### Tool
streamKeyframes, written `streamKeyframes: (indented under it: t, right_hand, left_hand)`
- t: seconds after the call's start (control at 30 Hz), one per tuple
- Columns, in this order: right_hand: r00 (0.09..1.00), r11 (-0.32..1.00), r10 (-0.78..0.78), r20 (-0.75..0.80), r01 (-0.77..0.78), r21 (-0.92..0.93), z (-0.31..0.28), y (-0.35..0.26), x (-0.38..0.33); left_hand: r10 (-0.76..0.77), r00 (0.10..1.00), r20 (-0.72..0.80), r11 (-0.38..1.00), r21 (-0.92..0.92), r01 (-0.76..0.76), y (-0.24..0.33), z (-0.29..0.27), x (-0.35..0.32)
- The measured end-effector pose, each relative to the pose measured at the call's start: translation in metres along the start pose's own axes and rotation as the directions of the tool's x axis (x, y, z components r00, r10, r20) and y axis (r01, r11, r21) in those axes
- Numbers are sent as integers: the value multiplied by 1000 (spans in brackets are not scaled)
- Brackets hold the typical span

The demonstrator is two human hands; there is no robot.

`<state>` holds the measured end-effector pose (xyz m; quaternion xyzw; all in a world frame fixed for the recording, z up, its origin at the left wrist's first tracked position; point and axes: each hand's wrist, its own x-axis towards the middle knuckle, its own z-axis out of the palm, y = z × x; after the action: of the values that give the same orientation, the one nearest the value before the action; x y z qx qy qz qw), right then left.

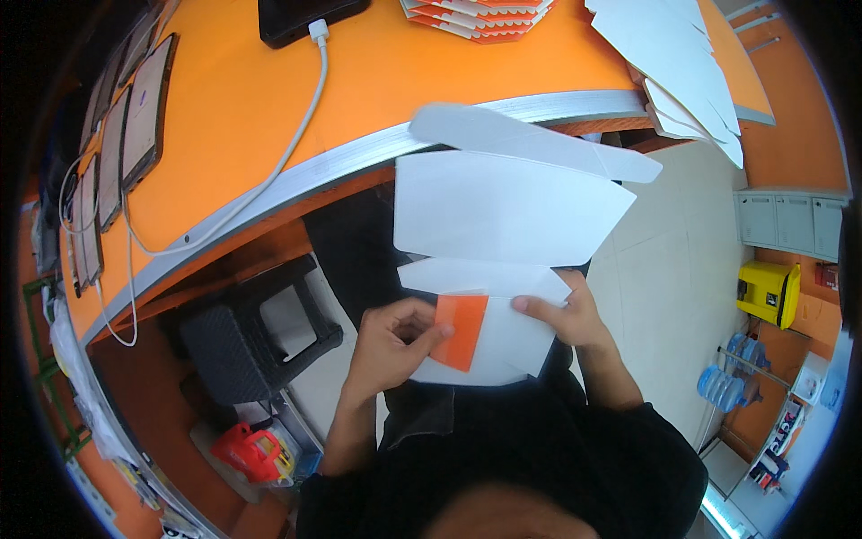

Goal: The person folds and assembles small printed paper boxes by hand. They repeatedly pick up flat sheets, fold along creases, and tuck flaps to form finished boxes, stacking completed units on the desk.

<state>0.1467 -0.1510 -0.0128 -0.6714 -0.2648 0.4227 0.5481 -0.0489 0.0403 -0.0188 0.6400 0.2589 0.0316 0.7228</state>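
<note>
Basically a flat white carton blank (503,211), unfolded, held up in front of the chest below the orange surface (386,81) edge. Looks light, thin and floppy across its panels, creases easily; best held at the lower flaps near the fold lines. Left hand (391,346) fingers pinch a small orange card (460,331) against the bottom flap. Right hand (570,314) fingers pinch the flap's right edge. No containers in use; more flat blanks (673,45) are stacked on the surface.
</note>
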Motion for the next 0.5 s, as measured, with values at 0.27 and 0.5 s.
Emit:
streamKeyframes:
  t: [0.27, 0.5]
  right_hand:
    - [998, 998, 58, 7, -58, 19, -6, 0, 1]
    - [984, 975, 52, 169, -87, 203, -9, 9, 6]
  left_hand:
    - [26, 999, -27, 986, 165, -22, 6, 11, -5]
    - [282, 956, -85, 641, -724, -254, -13, -2, 13]
